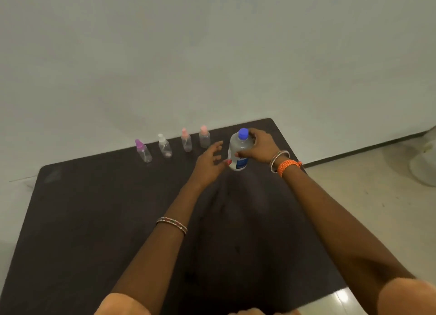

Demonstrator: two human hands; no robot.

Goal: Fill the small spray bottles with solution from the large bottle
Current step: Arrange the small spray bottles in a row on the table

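The right hand (257, 149) grips the capped large bottle (238, 152) at the table's (94, 220) far edge; the left hand (208, 163) reaches, fingers spread, empty. Next, probably uncapping; four small spray bottles (165, 146) wait, still capped.

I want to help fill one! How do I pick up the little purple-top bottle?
Grip the purple-top bottle around its clear round body, below the cap, coming from the near side. It stands upright at the row's left end, so nothing blocks that side.

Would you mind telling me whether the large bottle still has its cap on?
Capped: the blue cap sits on the large bottle, which the right hand grips.
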